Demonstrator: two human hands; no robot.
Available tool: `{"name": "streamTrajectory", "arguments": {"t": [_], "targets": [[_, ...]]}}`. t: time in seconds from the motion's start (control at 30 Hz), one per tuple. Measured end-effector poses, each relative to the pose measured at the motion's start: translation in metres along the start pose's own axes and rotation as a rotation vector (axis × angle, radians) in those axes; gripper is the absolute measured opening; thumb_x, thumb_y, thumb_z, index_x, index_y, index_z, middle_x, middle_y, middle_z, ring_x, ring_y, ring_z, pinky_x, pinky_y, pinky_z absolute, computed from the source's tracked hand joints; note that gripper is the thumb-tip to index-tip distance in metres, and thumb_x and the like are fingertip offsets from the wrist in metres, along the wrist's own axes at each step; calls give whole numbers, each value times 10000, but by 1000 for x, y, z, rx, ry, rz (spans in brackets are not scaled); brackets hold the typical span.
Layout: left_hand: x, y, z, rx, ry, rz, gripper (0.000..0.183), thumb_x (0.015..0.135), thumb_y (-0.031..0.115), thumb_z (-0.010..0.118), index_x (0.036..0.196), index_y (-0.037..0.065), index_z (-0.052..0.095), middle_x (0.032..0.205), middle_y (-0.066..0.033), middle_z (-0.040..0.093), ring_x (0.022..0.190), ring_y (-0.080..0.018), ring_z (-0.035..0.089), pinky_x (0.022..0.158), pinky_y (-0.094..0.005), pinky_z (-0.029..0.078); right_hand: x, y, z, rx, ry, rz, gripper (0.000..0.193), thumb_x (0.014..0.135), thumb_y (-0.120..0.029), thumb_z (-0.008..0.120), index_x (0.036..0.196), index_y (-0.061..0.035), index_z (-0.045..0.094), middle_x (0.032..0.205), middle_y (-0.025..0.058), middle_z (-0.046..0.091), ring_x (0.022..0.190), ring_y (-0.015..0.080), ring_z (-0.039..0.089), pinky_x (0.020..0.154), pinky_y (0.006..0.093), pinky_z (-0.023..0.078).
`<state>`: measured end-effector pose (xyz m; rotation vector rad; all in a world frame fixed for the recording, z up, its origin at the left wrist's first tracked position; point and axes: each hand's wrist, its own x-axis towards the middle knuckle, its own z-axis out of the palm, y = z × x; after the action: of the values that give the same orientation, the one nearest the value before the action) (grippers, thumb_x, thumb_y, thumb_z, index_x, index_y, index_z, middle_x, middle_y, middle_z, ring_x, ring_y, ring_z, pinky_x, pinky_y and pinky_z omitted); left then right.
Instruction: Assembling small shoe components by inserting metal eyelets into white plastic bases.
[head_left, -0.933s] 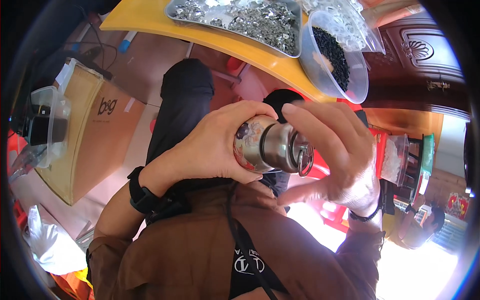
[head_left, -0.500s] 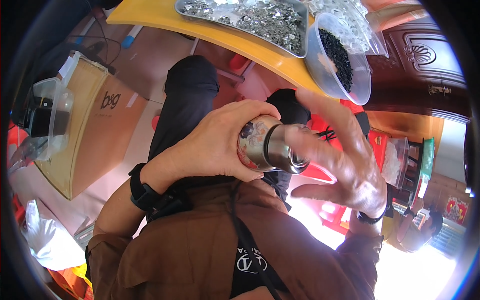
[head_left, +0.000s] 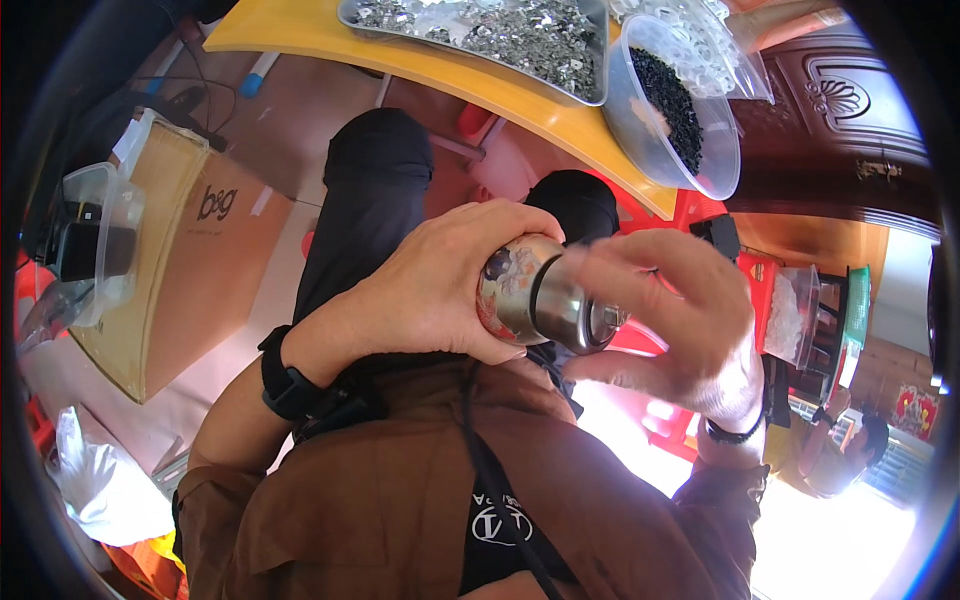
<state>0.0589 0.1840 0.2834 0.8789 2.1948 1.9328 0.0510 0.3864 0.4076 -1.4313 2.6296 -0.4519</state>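
A metal vacuum flask [head_left: 515, 290] with a flower pattern lies tilted over my lap. Its plain steel lid [head_left: 570, 305] points right, past a dark ring. My left hand [head_left: 430, 285] wraps round the patterned body, thumb below and fingers above. Around the lid's end, my right hand [head_left: 680, 320] curves with thumb and fingers apart. Blur smears its fingertips, so touch with the lid is unclear. Both wrists wear dark bands.
Ahead, a yellow table [head_left: 460, 75] bears a metal tray [head_left: 600, 60] of shiny clear pieces and a plastic tub [head_left: 725, 165] of black bits. A cardboard box [head_left: 215, 270] stands left, a white plastic bag [head_left: 105, 485] below it. Another person [head_left: 835, 450] is far right.
My right hand has turned and its spread fingers have curled in toward the lid. My left hand still holds the flask in nearly the same place.
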Motion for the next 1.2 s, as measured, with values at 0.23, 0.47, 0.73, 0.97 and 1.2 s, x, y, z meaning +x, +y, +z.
{"name": "streamTrajectory", "arguments": {"t": [0.23, 0.47, 0.73, 0.97, 1.2], "targets": [[3, 6, -3, -61, -44, -14, 717, 517, 175, 840, 1152, 60, 529, 1087, -93, 592, 995, -260, 585, 876, -349, 459, 3, 12, 8, -136, 153, -322, 682, 609, -472, 776, 1099, -23, 623, 1138, 178, 577, 947, 342, 611, 737, 373, 518], [1, 5, 3, -94, -41, -3, 681, 528, 180, 833, 1125, 53, 531, 1034, -101, 599, 946, -283, 589, 846, -361, 466, 6, -3, 1, -121, 95, -51, 630, 708, -587, 649, 1070, -72, 646, 1119, 208, 565, 910, 331, 623, 704, 382, 542], [2, 6, -4, -182, -189, -75, 718, 538, 155, 837, 1168, 35, 513, 1066, -95, 593, 975, -217, 588, 867, -323, 464, -6, -7, 13, -121, 98, -170, 481, 649, -228, 754, 1100, -116, 628, 1037, 172, 555, 754, 264, 635, 577, 326, 546], [3, 4, 0, -164, -269, -1, 690, 540, 146, 824, 1153, 41, 524, 1047, -105, 591, 968, -239, 586, 866, -332, 462, -5, 5, 24, -366, 251, -318, 475, 804, -495, 651, 1076, -110, 589, 857, 92, 549, 592, 234, 557, 532, 360, 522], [11, 13, 10, -125, -286, 141, 691, 523, 181, 823, 1137, 40, 540, 1059, -136, 591, 970, -315, 580, 842, -372, 468, -5, -7, 15, -297, 245, -443, 274, 793, -320, 625, 877, -63, 582, 633, 56, 481, 463, 168, 472, 382, 280, 336]]}}
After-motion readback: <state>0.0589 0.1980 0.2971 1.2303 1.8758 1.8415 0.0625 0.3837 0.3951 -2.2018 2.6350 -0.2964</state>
